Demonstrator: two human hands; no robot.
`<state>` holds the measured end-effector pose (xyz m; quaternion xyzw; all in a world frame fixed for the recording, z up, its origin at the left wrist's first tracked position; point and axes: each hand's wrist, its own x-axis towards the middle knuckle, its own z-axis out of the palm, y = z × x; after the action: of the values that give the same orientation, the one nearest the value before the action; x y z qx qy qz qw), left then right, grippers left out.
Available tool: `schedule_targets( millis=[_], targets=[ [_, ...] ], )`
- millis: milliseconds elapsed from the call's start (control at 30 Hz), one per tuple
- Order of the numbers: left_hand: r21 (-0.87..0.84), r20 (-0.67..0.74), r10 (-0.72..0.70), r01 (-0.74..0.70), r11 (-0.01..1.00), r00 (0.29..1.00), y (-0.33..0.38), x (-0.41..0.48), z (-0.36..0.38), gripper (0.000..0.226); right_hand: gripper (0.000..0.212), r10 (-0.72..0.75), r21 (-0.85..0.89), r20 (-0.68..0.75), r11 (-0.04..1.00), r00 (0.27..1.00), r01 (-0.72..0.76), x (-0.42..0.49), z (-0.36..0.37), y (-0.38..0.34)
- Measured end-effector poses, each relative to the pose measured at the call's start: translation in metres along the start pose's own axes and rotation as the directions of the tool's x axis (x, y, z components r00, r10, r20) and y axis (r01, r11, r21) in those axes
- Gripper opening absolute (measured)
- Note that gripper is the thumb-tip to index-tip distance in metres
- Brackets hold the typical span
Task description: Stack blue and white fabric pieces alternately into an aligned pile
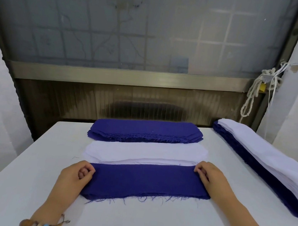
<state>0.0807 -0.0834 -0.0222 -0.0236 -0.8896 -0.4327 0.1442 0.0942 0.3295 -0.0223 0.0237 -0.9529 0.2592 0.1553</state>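
On the white table, just nearer the person than the white stack, the blue fabric piece lies flat with its long axis left to right and its frayed edge toward the person, the left hand and right hand pinching its short ends with curled fingers.

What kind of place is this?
Probably a sewing workshop: a blue fabric stack, a white fabric stack and a tall mixed pile on a white table; left hand and right hand hold a blue piece.
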Motion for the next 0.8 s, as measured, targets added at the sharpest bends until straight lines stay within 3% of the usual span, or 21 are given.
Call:
schedule_targets(
  millis=[167, 233, 333, 400, 633, 800],
  targets=[
    [0.147, 0.087, -0.051, 0.038, 0.988, 0.995, 0.009, 0.009, -0.002, 0.016, 0.012, 0.071, -0.064, 0.027, 0.996, 0.997, -0.069, 0.008, -0.003, -0.002],
    [0.160, 0.035, -0.043, 0.037, 0.986, 0.998, 0.021, 0.018, -0.001, 0.016, 0.011, 0.074, -0.062, -0.009, 0.995, 0.997, -0.075, 0.018, -0.003, -0.010],
    [0.207, -0.109, 0.106, -0.082, 0.975, 0.988, 0.046, 0.036, 0.012, 0.015, 0.008, -0.014, -0.111, -0.126, 0.994, 0.992, 0.000, 0.038, 0.004, -0.029],
    [0.217, -0.098, 0.196, -0.172, 0.961, 0.976, 0.060, 0.050, 0.029, 0.019, 0.015, -0.075, -0.127, -0.139, 0.990, 0.987, 0.057, 0.053, 0.014, -0.044],
    [0.325, 0.133, 0.241, -0.272, 0.906, 0.961, 0.074, 0.076, 0.094, 0.019, 0.019, -0.217, -0.004, 0.060, 0.976, 0.974, 0.218, 0.086, 0.060, -0.089],
    [0.424, 0.095, 0.240, -0.258, 0.868, 0.966, 0.062, 0.081, 0.110, 0.012, 0.013, -0.126, 0.010, 0.077, 0.992, 0.989, 0.126, 0.095, 0.079, -0.094]
  ],
)
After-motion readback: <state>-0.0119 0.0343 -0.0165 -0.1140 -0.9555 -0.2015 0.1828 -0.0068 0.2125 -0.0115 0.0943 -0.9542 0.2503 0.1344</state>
